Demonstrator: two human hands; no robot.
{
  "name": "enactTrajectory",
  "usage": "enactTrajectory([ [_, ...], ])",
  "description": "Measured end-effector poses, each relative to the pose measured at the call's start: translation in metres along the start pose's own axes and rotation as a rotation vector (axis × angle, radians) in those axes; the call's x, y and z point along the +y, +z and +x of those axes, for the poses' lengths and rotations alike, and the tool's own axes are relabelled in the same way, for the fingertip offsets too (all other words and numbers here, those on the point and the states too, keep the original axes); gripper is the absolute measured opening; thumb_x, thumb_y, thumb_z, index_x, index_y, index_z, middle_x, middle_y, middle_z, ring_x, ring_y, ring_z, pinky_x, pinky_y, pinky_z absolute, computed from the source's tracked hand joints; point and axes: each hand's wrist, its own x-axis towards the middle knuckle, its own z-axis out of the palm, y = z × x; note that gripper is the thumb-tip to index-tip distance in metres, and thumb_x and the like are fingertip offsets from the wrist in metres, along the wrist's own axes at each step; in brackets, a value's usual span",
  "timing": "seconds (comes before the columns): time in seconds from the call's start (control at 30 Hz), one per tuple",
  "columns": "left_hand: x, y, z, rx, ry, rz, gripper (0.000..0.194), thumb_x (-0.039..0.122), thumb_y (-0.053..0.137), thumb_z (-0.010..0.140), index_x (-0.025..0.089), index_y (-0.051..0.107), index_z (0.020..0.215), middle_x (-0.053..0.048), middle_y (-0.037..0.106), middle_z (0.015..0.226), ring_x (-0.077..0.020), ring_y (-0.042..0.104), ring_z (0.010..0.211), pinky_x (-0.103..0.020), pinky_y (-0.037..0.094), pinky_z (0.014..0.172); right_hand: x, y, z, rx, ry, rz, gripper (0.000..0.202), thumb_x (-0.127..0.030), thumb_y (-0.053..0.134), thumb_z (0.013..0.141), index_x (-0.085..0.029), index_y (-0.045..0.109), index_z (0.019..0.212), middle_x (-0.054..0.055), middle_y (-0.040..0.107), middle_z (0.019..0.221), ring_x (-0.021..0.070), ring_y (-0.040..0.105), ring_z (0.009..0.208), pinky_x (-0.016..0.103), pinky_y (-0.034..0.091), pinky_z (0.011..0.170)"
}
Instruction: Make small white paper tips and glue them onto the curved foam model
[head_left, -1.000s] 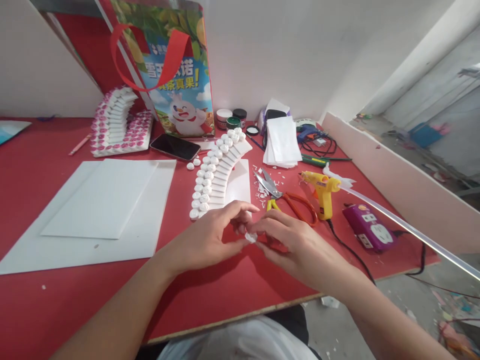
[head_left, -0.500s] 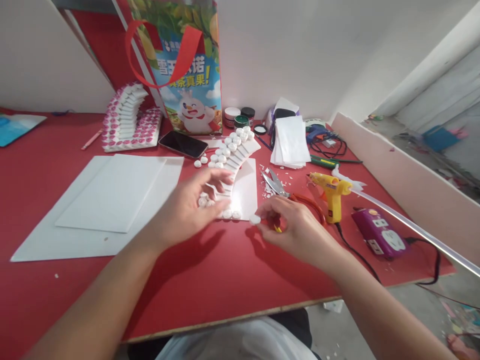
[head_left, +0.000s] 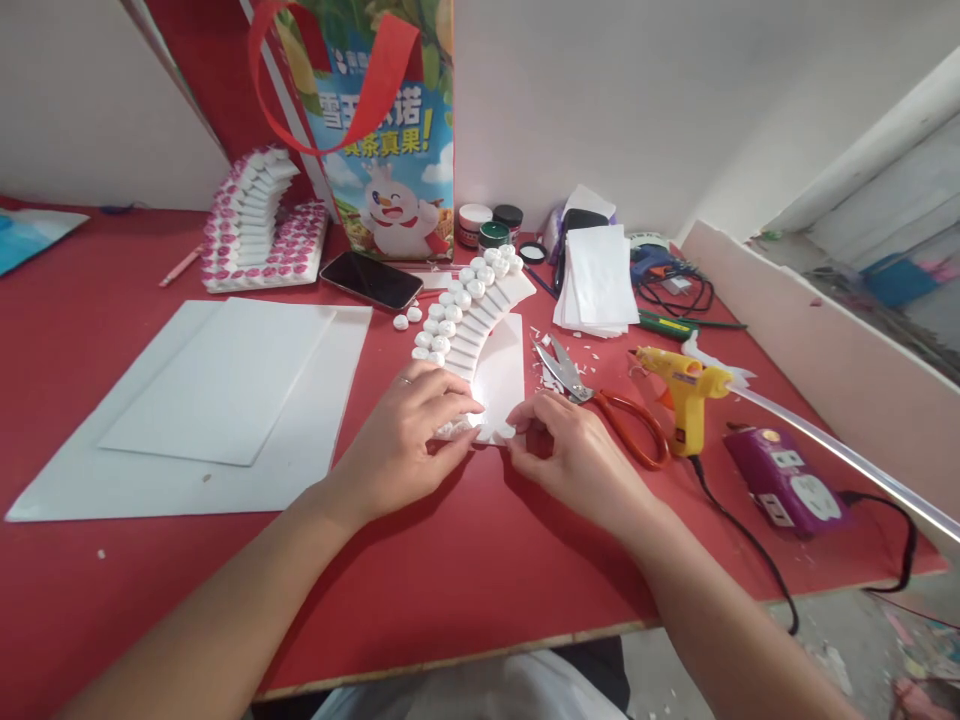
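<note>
A white curved model (head_left: 480,328), built of narrow slats with small round white knobs along its outer edge, stands on a white base board (head_left: 504,370). At the model's lower front, my left hand (head_left: 416,425) is closed, thumb and fingers around the near edge and the knobs there, hiding part of them. My right hand (head_left: 574,445) pinches a small round white piece (head_left: 507,431) at the front right corner of the base. The piece is partly covered by the fingertips. Two loose white knobs (head_left: 407,317) lie beyond my left hand.
Red-handled scissors (head_left: 630,425) lie among white scraps. A yellow glue gun (head_left: 686,390) with a long glue stick and a purple power socket (head_left: 784,480) stand right. White boards (head_left: 172,480) lie left. Behind are a phone (head_left: 373,280), paint jars (head_left: 493,235), a bag (head_left: 397,180) and a pink-and-white model (head_left: 255,225).
My right hand has brought the small white piece to the base's front right corner. My left hand has shifted down and right, closing at the model's near edge. The view has moved slightly.
</note>
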Motion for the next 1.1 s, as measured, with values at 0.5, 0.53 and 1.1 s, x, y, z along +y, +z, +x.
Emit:
enactTrajectory([
  [0.5, 0.003, 0.0048, -0.0016, -0.157, 0.066, 0.115, 0.013, 0.015, 0.058, 0.098, 0.017, 0.071, 0.099, -0.01, 0.069, 0.108, -0.0273, 0.054, 0.11, -0.044, 0.043, 0.099, -0.0027, 0.0022, 0.0, -0.054, 0.043, -0.03, 0.01, -0.014, 0.064, 0.084, -0.018, 0.06, 0.092, 0.003, 0.062, 0.084, 0.0157, 0.058, 0.07, 0.027, 0.042, 0.066],
  [0.53, 0.0029, 0.0049, -0.0014, -0.159, 0.071, 0.113, 0.014, 0.015, 0.057, 0.098, 0.017, 0.071, 0.099, -0.01, 0.069, 0.107, -0.0271, 0.054, 0.11, -0.043, 0.042, 0.099, -0.0031, 0.0019, 0.0001, -0.059, 0.043, -0.025, 0.009, -0.014, 0.064, 0.085, -0.017, 0.06, 0.092, 0.003, 0.062, 0.084, 0.0156, 0.058, 0.071, 0.027, 0.042, 0.066],
  [1.1, 0.0026, 0.0057, -0.0014, -0.15, 0.093, 0.116, 0.014, 0.013, 0.056, 0.1, 0.015, 0.07, 0.101, -0.01, 0.069, 0.104, -0.0261, 0.054, 0.109, -0.043, 0.043, 0.097, 0.0056, -0.0062, -0.0026, -0.076, -0.029, 0.056, 0.019, -0.014, 0.068, 0.088, -0.015, 0.065, 0.107, 0.004, 0.066, 0.091, 0.0142, 0.061, 0.073, 0.026, 0.047, 0.069],
])
